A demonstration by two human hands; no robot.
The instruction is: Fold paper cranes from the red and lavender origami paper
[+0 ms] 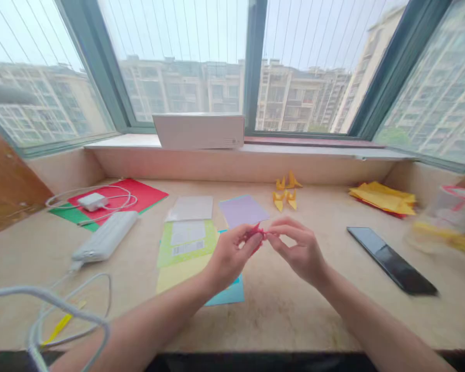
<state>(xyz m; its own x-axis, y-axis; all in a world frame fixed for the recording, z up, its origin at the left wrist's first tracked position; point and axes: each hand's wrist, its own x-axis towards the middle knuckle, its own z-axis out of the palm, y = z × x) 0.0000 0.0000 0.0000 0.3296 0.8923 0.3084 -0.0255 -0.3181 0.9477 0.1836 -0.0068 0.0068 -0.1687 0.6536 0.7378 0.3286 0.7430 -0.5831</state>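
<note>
We hold a small pinkish-red folded piece (258,229) in front of us, raised over the bench (294,320). Our left hand (232,253) closes thumb and fingers around it; our right hand (299,250) pinches its right end between thumb and forefinger, the other fingers loosely curled. Just beyond it we see a lilac sheet (244,209), with a green packet (194,244) and a blue sheet (228,293) on our left. Farther back stand four yellow folded figures (278,200). A dark phone (391,261) lies to the right, a white power strip (106,236) well to the left.
</note>
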